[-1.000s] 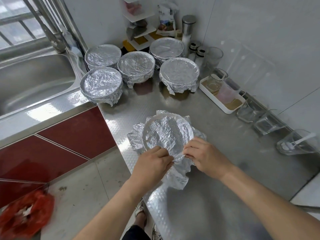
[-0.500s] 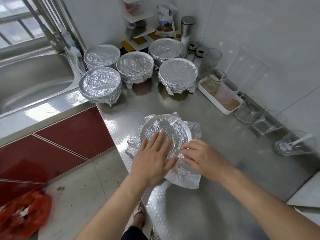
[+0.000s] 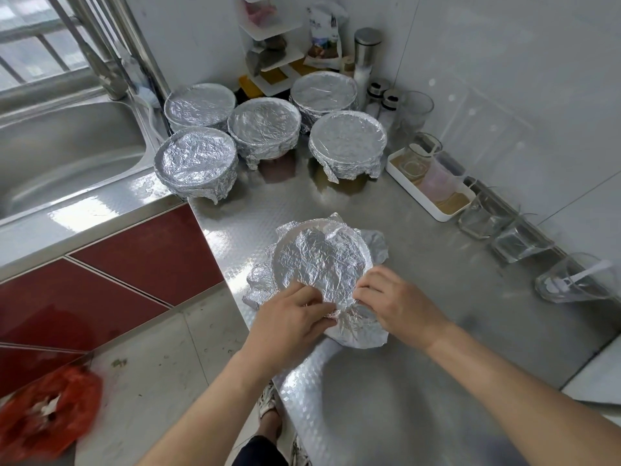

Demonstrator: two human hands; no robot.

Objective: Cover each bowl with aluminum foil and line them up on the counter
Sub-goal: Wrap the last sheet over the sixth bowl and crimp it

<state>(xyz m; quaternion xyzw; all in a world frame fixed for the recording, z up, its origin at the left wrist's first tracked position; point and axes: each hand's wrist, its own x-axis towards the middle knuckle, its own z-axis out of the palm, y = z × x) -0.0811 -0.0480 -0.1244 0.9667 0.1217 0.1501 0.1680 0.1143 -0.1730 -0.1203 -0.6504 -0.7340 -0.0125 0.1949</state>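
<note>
So, the bowl [image 3: 321, 260] in progress sits near the front-left edge of the steel counter [image 3: 420, 237], closer to me than everything else on it. It's completely draped in foil [image 3: 361, 332], so you only see the round rim pushing up through the crinkles. The foil is pressed fairly flat over the top, but the edges flare out loose all around, especially on the near side, where a big flap lies on the counter.

The left hand [image 3: 289, 322] is at the near rim, fingers curled in and pinching a fold of foil. The right hand [image 3: 400, 306] is just beside it at the near-right rim, fingers bent and bunched together, gripping the foil there too. The two hands are almost touching.

At the far end of the counter, five finished bowls [image 3: 263, 122] stand in a tight cluster, all with foil tucked down their sides. They're bunched in two rough rows, not one line. The sink [image 3: 67, 146] is to their left. A white tray [image 3: 415, 191] with cups is to their right, and empty glasses [image 3: 480, 220] run along the right wall. A red bag [image 3: 47, 418] sits on the floor at the near left.
</note>
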